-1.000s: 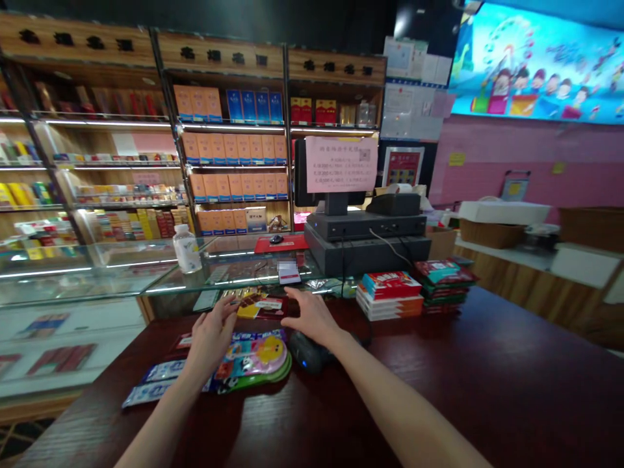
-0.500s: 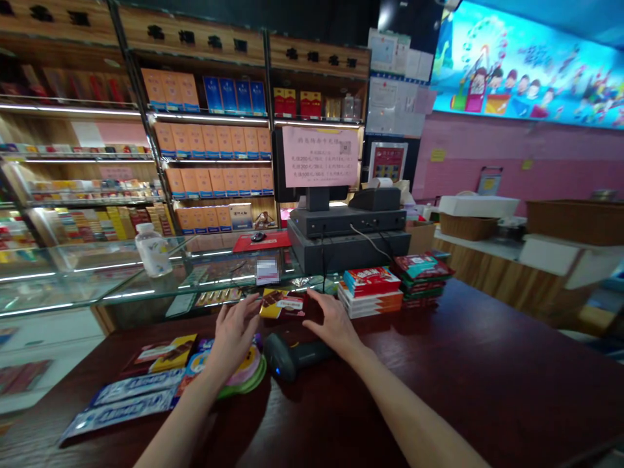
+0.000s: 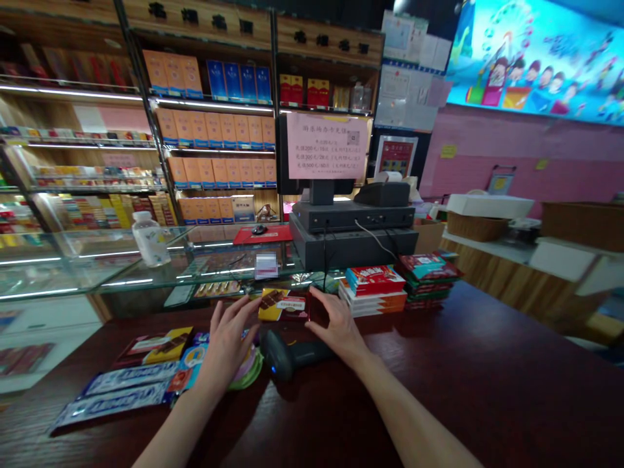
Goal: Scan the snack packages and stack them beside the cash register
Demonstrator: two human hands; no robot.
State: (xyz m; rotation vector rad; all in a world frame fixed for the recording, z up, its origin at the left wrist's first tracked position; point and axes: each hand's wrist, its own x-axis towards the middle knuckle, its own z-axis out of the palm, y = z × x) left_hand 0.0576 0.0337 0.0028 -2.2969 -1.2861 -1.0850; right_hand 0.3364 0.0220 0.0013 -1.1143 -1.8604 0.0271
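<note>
A flat chocolate box [image 3: 285, 305], yellow and dark red, lies near the far edge of the dark counter. Fingers spread, my left hand [image 3: 229, 335] is at its left end. My right hand [image 3: 336, 325] is at the other end, thumb and forefinger apart on either side of the corner. Both hands appear to touch the box without closing around it. Close in front of it is a black barcode scanner [image 3: 280, 357] with a blue light. My left forearm partly covers colourful packets [image 3: 195, 357]. Two blue-white wrapped bars [image 3: 117, 393] and another chocolate box [image 3: 158, 346] lie left.
Stacked red and white boxes [image 3: 375, 283] and a pile of dark packets [image 3: 429, 276] stand to the right. Behind are a grey cash register [image 3: 351, 240], a glass display case [image 3: 209, 260] and a white bottle [image 3: 151, 240]. Stocked shelves line the wall.
The camera view has shifted slightly. My hands have come in closer to the ends of the chocolate box, which now shows more of its right side.
</note>
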